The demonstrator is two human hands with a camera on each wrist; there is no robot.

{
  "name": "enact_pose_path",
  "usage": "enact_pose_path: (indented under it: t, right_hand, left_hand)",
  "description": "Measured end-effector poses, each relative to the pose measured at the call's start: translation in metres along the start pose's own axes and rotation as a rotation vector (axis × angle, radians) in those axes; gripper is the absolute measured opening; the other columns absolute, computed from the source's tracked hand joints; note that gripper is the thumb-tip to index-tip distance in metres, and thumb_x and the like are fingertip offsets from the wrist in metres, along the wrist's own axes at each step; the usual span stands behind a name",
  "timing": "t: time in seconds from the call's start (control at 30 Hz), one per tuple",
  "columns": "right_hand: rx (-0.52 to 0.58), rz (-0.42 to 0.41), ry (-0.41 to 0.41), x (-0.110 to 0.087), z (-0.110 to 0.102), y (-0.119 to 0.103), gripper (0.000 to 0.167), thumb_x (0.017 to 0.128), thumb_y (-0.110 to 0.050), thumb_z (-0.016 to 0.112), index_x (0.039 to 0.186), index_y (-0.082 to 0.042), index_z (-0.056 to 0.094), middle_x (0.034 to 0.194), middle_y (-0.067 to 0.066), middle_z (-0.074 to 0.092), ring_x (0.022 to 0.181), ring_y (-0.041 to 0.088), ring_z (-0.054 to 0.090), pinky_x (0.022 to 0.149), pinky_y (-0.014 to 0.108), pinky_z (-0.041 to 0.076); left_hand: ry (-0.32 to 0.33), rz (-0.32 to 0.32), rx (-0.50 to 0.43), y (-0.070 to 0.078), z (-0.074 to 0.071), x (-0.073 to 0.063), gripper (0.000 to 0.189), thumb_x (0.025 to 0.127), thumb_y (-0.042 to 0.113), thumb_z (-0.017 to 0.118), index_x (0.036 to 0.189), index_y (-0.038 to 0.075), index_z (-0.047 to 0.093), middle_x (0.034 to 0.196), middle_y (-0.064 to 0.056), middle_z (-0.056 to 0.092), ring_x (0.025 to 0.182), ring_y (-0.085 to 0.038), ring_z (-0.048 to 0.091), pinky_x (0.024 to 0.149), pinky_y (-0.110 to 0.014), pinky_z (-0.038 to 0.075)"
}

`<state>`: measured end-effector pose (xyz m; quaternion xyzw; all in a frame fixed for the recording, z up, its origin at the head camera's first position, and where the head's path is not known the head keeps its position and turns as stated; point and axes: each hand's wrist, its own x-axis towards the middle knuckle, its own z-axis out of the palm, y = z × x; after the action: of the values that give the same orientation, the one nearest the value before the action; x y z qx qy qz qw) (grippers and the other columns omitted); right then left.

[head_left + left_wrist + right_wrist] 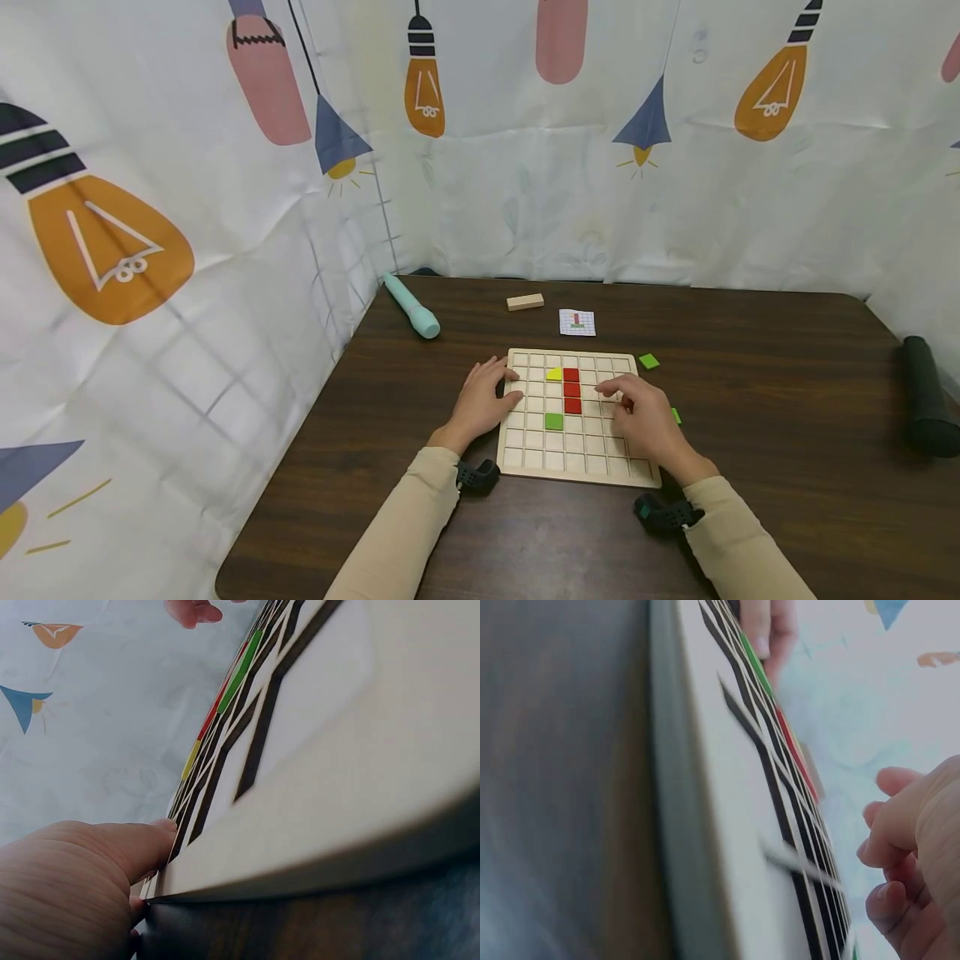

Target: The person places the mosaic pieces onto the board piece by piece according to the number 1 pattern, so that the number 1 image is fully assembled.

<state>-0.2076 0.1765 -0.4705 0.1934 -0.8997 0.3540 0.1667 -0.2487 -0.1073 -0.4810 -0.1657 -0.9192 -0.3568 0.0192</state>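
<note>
1. From my remote feed, the person's left grip (482, 400), a bare hand, lies relaxed with thumb and fingers a little apart at the left edge of a pale wooden board with a square grid (555, 461); its thumb touches the board.
2. I see the right grip (647, 419), also bare, over the board's right side, fingers loosely bent with a narrow gap to the thumb; I see nothing held in it.
3. The board lies flat on the dark brown wood-grain counter (787, 400).
4. On its grid, I count three red square tiles (572, 390) in one column.
5. A small yellow tile with a slanted side (553, 374) sits just left of the top red one; a green square tile (553, 422) sits one column left and one row below the lowest.
6. Beside the board's upper right corner I have a loose green tile (648, 361).
7. Behind the board lie a white paper card with a gridded pattern (577, 322) and a pale wooden rectangular block (525, 302).
</note>
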Motion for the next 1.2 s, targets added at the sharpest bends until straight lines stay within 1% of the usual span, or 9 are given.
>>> enact_pose_path:
  t: [0.17,0.27,0.43,0.57,0.73,0.97,1.03,1.2]
  right_hand:
    - [-0.032,0.005,0.028,0.001,-0.009,0.014,0.038,0.082,0.017,0.057,0.106,-0.008,0.071,0.096,0.004,0.066,0.067,0.013,0.046,0.056,0.024,0.04]
    - [-0.045,-0.003,0.047,0.001,-0.015,0.025,0.035,0.083,0.016,0.058,0.105,-0.008,0.071,0.096,0.005,0.066,0.067,0.012,0.045,0.054,0.024,0.039]
    - [-0.056,0.003,0.051,0.001,-0.026,0.042,0.032,0.083,0.015,0.061,0.106,-0.006,0.071,0.098,0.008,0.066,0.062,0.008,0.041,0.049,0.023,0.035]
    - [-0.071,0.017,0.034,0.005,-0.032,0.053,0.032,0.083,0.016,0.059,0.107,-0.004,0.07,0.099,0.01,0.066,0.061,0.008,0.041,0.048,0.023,0.034]
    - [-0.075,0.057,0.006,0.012,-0.038,0.062,0.03,0.085,0.014,0.057,0.106,-0.003,0.069,0.102,0.014,0.065,0.063,0.012,0.045,0.048,0.024,0.037]
    - [-0.081,0.105,-0.05,0.025,-0.042,0.075,0.025,0.088,0.004,0.064,0.112,-0.001,0.067,0.107,0.018,0.063,0.066,0.018,0.049,0.049,0.027,0.042]
    - [-0.077,0.118,-0.064,0.028,-0.042,0.078,0.025,0.089,0.0,0.066,0.114,-0.001,0.067,0.108,0.019,0.061,0.07,0.02,0.052,0.051,0.029,0.044]
    - [-0.077,0.159,-0.113,0.036,-0.044,0.084,0.032,0.091,-0.01,0.067,0.121,0.001,0.063,0.114,0.022,0.055,0.083,0.028,0.056,0.062,0.038,0.051]
  left_hand:
    - [0.002,-0.013,0.006,0.0,-0.002,-0.001,0.028,0.095,0.028,0.065,0.119,0.013,0.064,0.153,-0.009,0.04,0.146,-0.024,0.027,0.123,-0.039,0.009]
    - [0.001,-0.011,0.002,0.002,-0.003,-0.001,0.028,0.095,0.028,0.065,0.119,0.013,0.064,0.153,-0.01,0.04,0.146,-0.024,0.027,0.123,-0.04,0.009]
    - [0.003,-0.014,0.001,0.002,-0.003,0.001,0.028,0.095,0.029,0.065,0.119,0.014,0.065,0.153,-0.008,0.04,0.146,-0.023,0.026,0.123,-0.039,0.009]
    - [0.012,-0.022,0.017,0.001,-0.002,0.001,0.028,0.095,0.03,0.066,0.118,0.015,0.065,0.153,-0.006,0.041,0.146,-0.021,0.027,0.123,-0.038,0.009]
    - [0.016,-0.007,0.012,0.0,-0.002,0.0,0.028,0.094,0.029,0.066,0.117,0.014,0.065,0.152,-0.007,0.041,0.146,-0.022,0.027,0.123,-0.04,0.01]
    - [0.012,0.001,0.031,-0.001,0.001,0.0,0.028,0.095,0.029,0.066,0.118,0.014,0.065,0.152,-0.007,0.041,0.146,-0.022,0.028,0.123,-0.04,0.011]
    - [0.011,0.004,0.032,-0.001,0.002,0.0,0.028,0.095,0.029,0.066,0.118,0.014,0.065,0.152,-0.007,0.041,0.146,-0.022,0.027,0.123,-0.04,0.011]
    - [0.018,0.021,0.021,-0.001,0.003,0.0,0.027,0.095,0.028,0.066,0.118,0.013,0.065,0.151,-0.009,0.042,0.145,-0.025,0.028,0.123,-0.043,0.012]
